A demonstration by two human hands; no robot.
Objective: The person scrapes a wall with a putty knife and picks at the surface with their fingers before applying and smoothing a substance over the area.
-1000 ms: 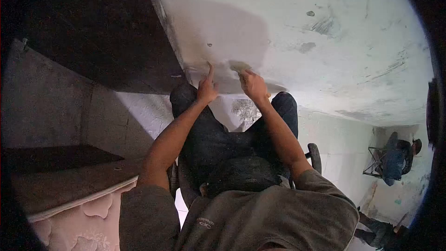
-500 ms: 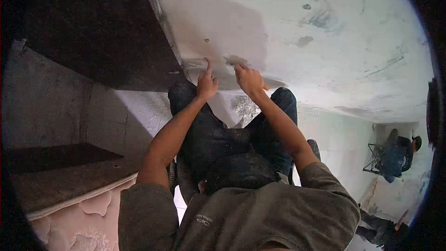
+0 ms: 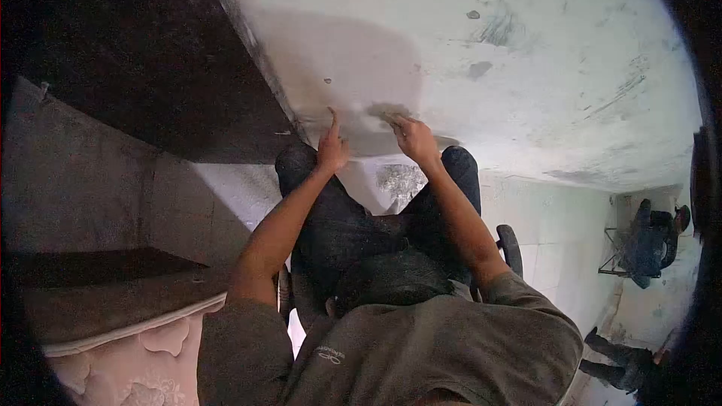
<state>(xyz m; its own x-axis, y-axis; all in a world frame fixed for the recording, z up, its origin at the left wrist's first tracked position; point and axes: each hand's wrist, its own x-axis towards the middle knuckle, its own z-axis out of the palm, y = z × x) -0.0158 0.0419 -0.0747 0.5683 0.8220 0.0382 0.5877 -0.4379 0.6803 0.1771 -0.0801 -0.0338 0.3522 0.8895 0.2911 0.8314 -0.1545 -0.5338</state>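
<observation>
My left hand (image 3: 332, 152) is held up against the pale wall (image 3: 526, 105). Its index finger is stretched out with the tip at the wall, the other fingers are curled, and nothing shows in it. Just to the right, my right hand (image 3: 416, 140) grips a small scraper (image 3: 387, 116) whose thin end points up and left. The scraper's end lies at a dark, rough patch (image 3: 402, 108) on the wall; whether it touches is hard to tell. Most of the handle is hidden by the fingers.
A dark panel (image 3: 150, 53) meets the wall at left. A pink patterned mattress (image 3: 150, 353) lies at lower left. My knees are close to the wall. At far right, a person (image 3: 648, 237) sits on a folding chair, and another person (image 3: 620, 361) is partly visible below.
The view has shifted a little, so the wall marks sit lower. My right wrist has turned, and the light-brown handle end seen below it is now hidden. My left finger still points at the wall.
</observation>
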